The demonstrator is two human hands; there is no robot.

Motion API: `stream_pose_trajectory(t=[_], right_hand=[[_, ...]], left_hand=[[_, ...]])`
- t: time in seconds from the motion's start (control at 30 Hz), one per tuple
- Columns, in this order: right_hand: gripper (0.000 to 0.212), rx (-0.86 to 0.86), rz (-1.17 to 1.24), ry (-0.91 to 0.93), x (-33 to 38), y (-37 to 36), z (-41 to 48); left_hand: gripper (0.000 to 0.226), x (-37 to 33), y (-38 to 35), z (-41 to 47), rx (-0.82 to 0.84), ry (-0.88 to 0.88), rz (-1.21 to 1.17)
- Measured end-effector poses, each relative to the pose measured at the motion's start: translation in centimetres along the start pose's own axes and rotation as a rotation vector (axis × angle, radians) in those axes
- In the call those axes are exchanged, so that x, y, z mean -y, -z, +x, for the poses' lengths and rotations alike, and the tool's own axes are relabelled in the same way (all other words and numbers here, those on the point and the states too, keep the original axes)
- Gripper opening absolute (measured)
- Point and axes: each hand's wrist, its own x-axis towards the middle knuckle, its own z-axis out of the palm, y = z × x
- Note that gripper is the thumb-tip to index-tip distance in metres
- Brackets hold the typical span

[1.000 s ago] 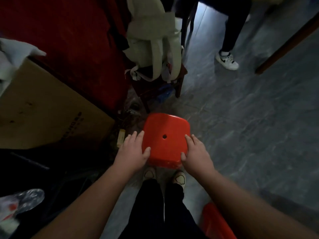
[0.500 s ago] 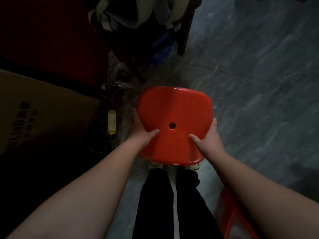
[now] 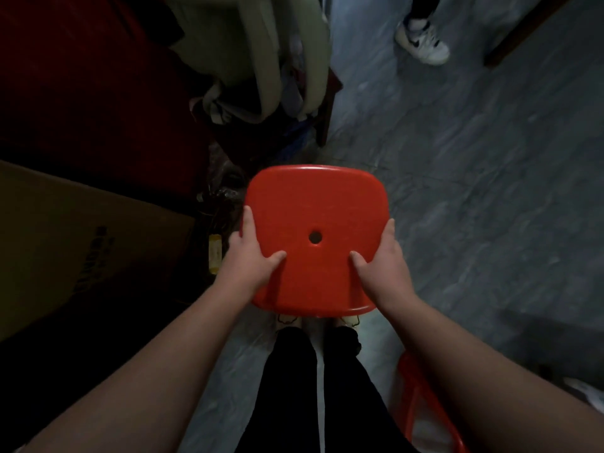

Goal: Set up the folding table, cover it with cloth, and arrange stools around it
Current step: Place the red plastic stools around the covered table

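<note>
Stool [image 3: 313,223], bright red plastic, sits dead centre with its square, rounded seat facing up at the camera and a small round hole [image 3: 315,237] in the middle. Its legs are hidden under the seat, so I can't tell whether it's touching the floor. It covers most of the person's own shoes [image 3: 287,318], only the toes peek out under the near edge.

Both hands are on it. The left hand [image 3: 251,259] grips the left side, thumb lying flat on top of the seat and fingers curled round the edge. The right hand [image 3: 382,263] does the same on the right side, thumb on top pointing in toward the hole, fingers wrapped over the rim. Bare forearms run down to the bottom corners, and black trousers [image 3: 310,387] show between them.

Lower right, just beside the right forearm, part of a second red stool [image 3: 425,403] pokes out. Grey marbled floor [image 3: 474,191] takes up the right half. On the left there's a cardboard box [image 3: 81,256] with dark print on it, and a small yellow thing [image 3: 214,255] on the floor between the box and the left hand. Behind that is dark red cloth [image 3: 81,76] and a cream bag [image 3: 248,44] piled on a dark wooden chair [image 3: 323,122]. Up top, someone else's white and black sneaker [image 3: 423,44] stands well apart from the stool.
</note>
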Motion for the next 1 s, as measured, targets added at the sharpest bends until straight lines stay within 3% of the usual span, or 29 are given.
stream_pose_trajectory(t=[0.2, 0.47, 0.7, 1.0], right_hand=[[0.109, -0.029, -0.098, 0.168, 8.0, 11.3, -10.4], [0.100, -0.230, -0.162, 0.272, 13.0, 20.8, -23.1], [0.098, -0.337, -0.059, 0.255, 11.3, 21.2, -28.6], [0.091, -0.402, 0.021, 0.066, 4.3, 24.0, -29.2]], left_hand=[[0.107, -5.5, 11.9, -11.3, -0.140, -0.133, 0.065], [0.097, -9.7, 21.5, -24.1, -0.290, -0.333, 0.157], [0.098, -11.1, 21.8, -28.1, -0.324, -0.424, 0.190], [0.095, -17.7, 16.8, -30.1, -0.298, -0.563, 0.407]])
